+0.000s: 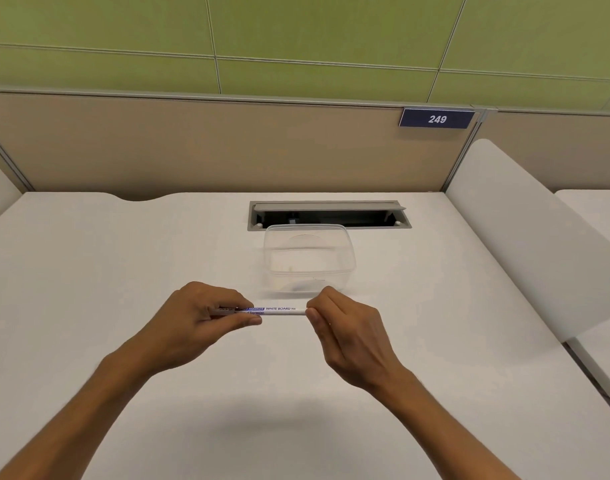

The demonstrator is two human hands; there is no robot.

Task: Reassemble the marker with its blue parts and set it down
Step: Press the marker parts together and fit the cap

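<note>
Gripping marker w/ both hands over white desk, beige partition behind.

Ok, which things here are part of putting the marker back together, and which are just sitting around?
Part of the job:
- marker, held level above the table
- left hand, gripping its left end
- right hand, pinching its right end

Just sitting around:
- clear plastic container
- cable hatch
- number plate 249

Glossy clear plastic container on matt desk.
</note>
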